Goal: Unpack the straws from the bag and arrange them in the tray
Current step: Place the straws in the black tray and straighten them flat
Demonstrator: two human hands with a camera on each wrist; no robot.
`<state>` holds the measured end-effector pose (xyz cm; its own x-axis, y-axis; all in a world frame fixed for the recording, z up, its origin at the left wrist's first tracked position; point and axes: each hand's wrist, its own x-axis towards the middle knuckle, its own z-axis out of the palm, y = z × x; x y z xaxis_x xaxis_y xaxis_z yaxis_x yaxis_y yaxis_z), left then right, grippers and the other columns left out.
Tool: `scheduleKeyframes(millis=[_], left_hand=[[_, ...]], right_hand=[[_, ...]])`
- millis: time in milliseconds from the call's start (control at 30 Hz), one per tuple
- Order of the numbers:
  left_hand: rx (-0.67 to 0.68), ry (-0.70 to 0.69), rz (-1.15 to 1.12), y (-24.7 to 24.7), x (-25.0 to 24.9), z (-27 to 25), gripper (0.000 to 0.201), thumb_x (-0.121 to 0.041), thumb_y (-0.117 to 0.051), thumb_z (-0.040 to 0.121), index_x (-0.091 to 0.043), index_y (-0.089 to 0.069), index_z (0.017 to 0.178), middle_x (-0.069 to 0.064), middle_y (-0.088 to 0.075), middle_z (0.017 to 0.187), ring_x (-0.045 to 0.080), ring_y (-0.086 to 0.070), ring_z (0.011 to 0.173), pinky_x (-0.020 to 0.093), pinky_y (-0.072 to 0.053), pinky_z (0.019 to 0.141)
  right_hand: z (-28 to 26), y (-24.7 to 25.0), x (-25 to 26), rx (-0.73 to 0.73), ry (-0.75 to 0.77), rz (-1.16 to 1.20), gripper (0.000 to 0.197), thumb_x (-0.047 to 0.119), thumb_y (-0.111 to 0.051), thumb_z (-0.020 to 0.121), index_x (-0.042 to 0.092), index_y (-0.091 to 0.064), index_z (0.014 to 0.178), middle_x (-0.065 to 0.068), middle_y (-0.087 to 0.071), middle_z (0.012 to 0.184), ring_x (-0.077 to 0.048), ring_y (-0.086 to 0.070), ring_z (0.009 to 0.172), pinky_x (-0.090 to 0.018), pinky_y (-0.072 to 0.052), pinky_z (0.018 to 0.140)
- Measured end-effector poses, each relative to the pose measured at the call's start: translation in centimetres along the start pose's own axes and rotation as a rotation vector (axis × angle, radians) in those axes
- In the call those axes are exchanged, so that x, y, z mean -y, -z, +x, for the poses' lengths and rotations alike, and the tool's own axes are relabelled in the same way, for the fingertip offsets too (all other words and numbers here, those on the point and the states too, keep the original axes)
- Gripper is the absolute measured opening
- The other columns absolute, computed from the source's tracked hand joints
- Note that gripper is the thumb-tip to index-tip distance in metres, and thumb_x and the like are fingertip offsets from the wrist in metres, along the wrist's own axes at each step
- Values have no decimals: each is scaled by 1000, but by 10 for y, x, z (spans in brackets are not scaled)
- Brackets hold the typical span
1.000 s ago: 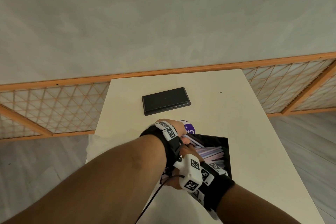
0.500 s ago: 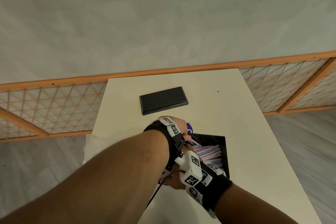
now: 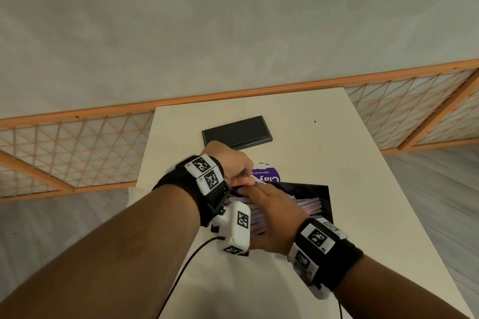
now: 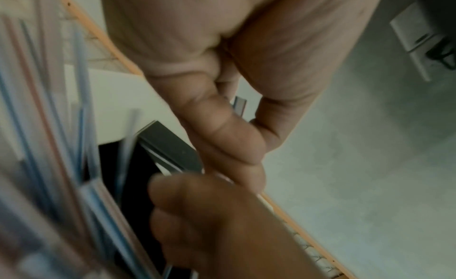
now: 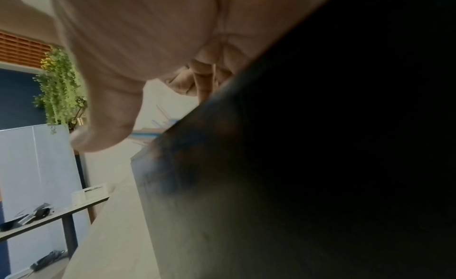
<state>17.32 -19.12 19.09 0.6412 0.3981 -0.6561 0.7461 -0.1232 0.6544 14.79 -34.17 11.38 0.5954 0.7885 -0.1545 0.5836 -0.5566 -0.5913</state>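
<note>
The left hand [image 3: 233, 163] pinches the edge of the clear plastic bag [image 3: 255, 181] of thin pastel straws [image 3: 308, 206], which lies over the near black tray [image 3: 321, 194]. The right hand [image 3: 274, 217] rests on the bundle (grip hidden, cannot tell). A second flat black rectangular tray [image 3: 237, 132] sits at twelve o'clock on the white table [image 3: 350, 189].

The table [image 3: 324, 168] looks smooth and matt. The black tray [image 3: 237, 132] looks like matt plastic. The straws [image 4: 81, 127] look like thin, shiny plastic.
</note>
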Motion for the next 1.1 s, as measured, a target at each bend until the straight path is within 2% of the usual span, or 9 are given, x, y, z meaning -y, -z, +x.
scheduleKeyframes(millis=[100,300,467,600,733,833,900,967,1100], left_hand=[[-8,-31,-40,13,1,1,12,15,-70,76,9,-66,86,17,-71,62,29,-76,62,38,-64,77],[21,-160,-6,39,-2,-22,13,15,-70,77,3,-66,79,17,-68,63,27,-74,57,25,-57,48],[153,-297,84,46,-7,-47,14,12,-73,78,-1,-66,77,15,-69,58,25,-72,55,25,-58,48],[233,-353,115,49,-4,-56,13,5,-75,82,-2,-65,78,19,-70,64,24,-70,52,23,-52,46],[35,-414,2,50,10,-49,38,-53,-65,92,-16,-68,101,4,-77,90,23,-73,61,31,-54,55],[94,-500,103,26,29,-51,60,-69,-40,94,-18,-71,98,1,-75,92,19,-67,71,40,-59,68],[57,-591,201,14,42,-54,80,-75,-29,88,-7,-70,93,10,-73,91,26,-66,82,49,-56,84],[-69,-657,184,16,49,-49,87,-77,-23,84,-1,-66,93,15,-70,93,29,-64,86,47,-52,82],[-438,-618,175,44,47,-21,31,-43,-59,95,-13,-62,92,1,-66,93,23,-60,86,30,-44,70]], right_hand=[[-11,6,-8,-93,45,45,89,56,-81,62,33,-39,138,11,-50,131,-12,-49,119,-35,-45,101],[-27,32,-23,-484,-23,147,43,45,-74,71,27,-56,106,12,-57,98,-10,-57,87,-32,-53,75],[-4,40,-7,-331,-53,42,59,54,-64,77,23,-55,127,6,-62,113,-15,-55,101,-33,-47,88],[8,35,1,-288,-86,87,25,45,-57,93,30,-54,74,9,-48,60,-20,-45,58,-36,-41,58],[6,37,3,-188,-190,-20,45,56,-48,94,26,-44,61,5,-43,54,-21,-45,55,-34,-37,54],[9,32,15,-133,-154,-85,42,49,-49,95,27,-40,60,7,-43,55,-21,-45,57,-31,-34,57],[9,27,17,-94,-140,-69,40,49,-50,93,27,-42,61,8,-45,56,-18,-47,56,-30,-35,58],[4,23,11,-49,-158,-80,45,67,-45,86,28,-42,62,8,-48,59,-12,-48,55,-29,-35,56],[-9,12,-7,-16,-191,-125,59,90,-37,61,36,-41,83,15,-51,88,-10,-48,81,-30,-44,73]])
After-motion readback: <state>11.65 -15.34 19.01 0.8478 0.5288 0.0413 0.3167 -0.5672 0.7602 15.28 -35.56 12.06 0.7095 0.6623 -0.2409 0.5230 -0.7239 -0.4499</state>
